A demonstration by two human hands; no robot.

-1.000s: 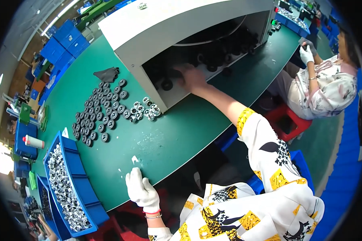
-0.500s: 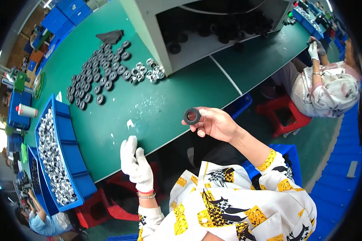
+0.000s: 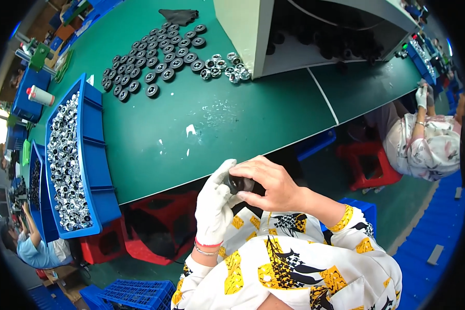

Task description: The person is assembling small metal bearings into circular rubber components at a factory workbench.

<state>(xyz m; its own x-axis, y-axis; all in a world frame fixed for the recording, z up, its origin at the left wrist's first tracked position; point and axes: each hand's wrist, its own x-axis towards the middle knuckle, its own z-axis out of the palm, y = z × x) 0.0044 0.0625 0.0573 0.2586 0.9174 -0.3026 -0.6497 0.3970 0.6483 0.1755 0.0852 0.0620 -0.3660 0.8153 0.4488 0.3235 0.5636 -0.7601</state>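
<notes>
Close to my body, just off the table's near edge, a black rubber ring (image 3: 235, 184) sits between my two hands. My left hand (image 3: 213, 209), in a white glove, is closed on the ring's left side. From the right my bare right hand (image 3: 272, 182) grips the same ring, fingers over the top and thumb below. The fingers hide most of it, and whether anything sits inside it cannot be made out. Beyond them on the green table (image 3: 155, 160) lie many assembled black wheels (image 3: 160, 67), with several shiny silver hubs (image 3: 236, 74) at their right.
A long blue bin (image 3: 93, 150) full of silver hubs stands along the left. A pale machine housing (image 3: 240, 36) rises at the back, black rings inside. A black cloth (image 3: 179, 16) lies behind the wheels. Another person (image 3: 423, 142) sits at the right near a red stool (image 3: 369, 164).
My right hand has brought the ring down and left to my gloved left hand, which has moved right and closed on it. The view has shifted, so the table appears higher and further right.
</notes>
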